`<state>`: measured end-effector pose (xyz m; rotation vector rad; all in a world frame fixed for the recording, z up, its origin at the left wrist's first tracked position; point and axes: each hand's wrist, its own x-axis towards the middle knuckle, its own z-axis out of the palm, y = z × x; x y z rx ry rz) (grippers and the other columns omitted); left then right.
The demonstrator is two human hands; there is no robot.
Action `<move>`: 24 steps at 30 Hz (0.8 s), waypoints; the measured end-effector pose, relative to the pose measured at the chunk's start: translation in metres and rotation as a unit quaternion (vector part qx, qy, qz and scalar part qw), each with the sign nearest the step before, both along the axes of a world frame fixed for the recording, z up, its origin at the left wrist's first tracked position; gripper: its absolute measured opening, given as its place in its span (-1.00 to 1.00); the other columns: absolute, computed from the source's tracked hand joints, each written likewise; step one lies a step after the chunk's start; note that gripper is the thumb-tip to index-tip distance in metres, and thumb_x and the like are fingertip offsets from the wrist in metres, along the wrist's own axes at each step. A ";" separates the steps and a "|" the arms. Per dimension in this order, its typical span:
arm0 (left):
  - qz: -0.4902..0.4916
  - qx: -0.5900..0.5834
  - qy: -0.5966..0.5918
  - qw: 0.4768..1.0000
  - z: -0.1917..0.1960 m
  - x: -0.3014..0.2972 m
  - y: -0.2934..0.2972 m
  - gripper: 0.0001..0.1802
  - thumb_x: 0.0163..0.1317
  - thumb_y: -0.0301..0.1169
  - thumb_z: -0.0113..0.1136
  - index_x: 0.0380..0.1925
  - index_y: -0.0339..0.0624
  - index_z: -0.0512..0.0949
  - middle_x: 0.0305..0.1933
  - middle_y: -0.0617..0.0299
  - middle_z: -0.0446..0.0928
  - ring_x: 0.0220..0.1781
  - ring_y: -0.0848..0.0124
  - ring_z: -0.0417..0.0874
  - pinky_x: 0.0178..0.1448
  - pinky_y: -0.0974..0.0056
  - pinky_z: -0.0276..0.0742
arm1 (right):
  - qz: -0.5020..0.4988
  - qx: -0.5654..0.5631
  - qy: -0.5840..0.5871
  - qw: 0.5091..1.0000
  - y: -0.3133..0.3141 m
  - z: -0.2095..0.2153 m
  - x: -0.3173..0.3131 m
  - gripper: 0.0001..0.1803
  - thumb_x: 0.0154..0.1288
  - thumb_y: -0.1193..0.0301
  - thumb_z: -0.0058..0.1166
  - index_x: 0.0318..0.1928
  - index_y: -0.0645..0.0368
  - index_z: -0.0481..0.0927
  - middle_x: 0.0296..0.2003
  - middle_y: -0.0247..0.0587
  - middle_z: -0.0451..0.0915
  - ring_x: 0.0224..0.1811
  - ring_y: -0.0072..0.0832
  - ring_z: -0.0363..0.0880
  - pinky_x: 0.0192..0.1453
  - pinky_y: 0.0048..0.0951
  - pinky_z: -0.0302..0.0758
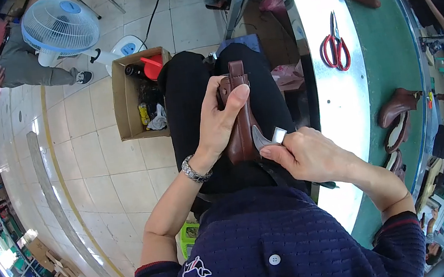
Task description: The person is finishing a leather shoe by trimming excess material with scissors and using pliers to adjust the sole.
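Note:
A brown leather ankle boot (pixel 242 130) lies over my lap, its toe toward my body and its pull loop pointing away. Wrapped round the boot's upper part is my left hand (pixel 223 110), thumb pressed across the top. My right hand (pixel 309 152) grips a knife with a curved, hooked grey blade (pixel 262 138). That blade is against or very near the right side of the boot, close to the sole edge. A short white piece (pixel 279 135) sticks up beside the fingers; I cannot tell what it is. Most of the knife's handle is hidden in the fist.
Red-handled scissors (pixel 336 50) lie on the metal bench edge (pixel 336 124) to my right. Beyond it, a green conveyor belt (pixel 373 59) carries more brown boots (pixel 398 106). On the left stand a cardboard box (pixel 124 103) and a fan (pixel 59 25); another person sits behind the fan.

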<state>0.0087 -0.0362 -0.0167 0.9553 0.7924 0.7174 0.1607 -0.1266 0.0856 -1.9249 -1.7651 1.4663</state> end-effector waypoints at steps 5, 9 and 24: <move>-0.008 0.012 0.009 1.000 -0.004 0.000 0.002 -0.52 0.24 -0.01 0.29 -0.14 -0.15 0.40 -0.34 0.41 0.39 -0.36 0.66 0.40 -0.25 0.48 0.41 | -0.050 0.004 -0.003 0.999 -0.009 -0.004 -0.010 -0.37 0.44 0.12 -0.02 -0.64 0.42 0.54 -0.75 0.20 0.41 -0.70 0.03 0.49 -0.63 -0.16 0.33; -0.012 0.039 0.021 0.999 -0.014 0.001 0.005 -0.47 0.26 0.01 0.25 0.00 -0.12 0.37 -0.22 0.31 0.42 -0.25 0.58 0.45 -0.14 0.43 0.44 | -0.025 0.135 -0.119 0.983 -0.019 -0.012 -0.013 -0.39 0.46 0.07 -0.05 -0.57 0.32 0.64 -0.75 -0.02 0.53 -0.69 -0.20 0.59 -0.60 -0.29 0.47; -0.104 -0.176 0.051 0.978 -0.035 0.011 0.017 0.04 0.19 0.51 -0.64 -0.29 -0.25 0.54 -0.40 0.14 0.59 -0.36 0.37 0.65 -0.19 0.30 0.60 | -0.384 0.057 -0.175 0.905 -0.086 -0.068 0.085 -0.54 0.43 0.18 0.02 -0.42 0.37 0.63 -0.62 -0.04 0.59 -0.62 -0.26 0.59 -0.44 -0.26 0.47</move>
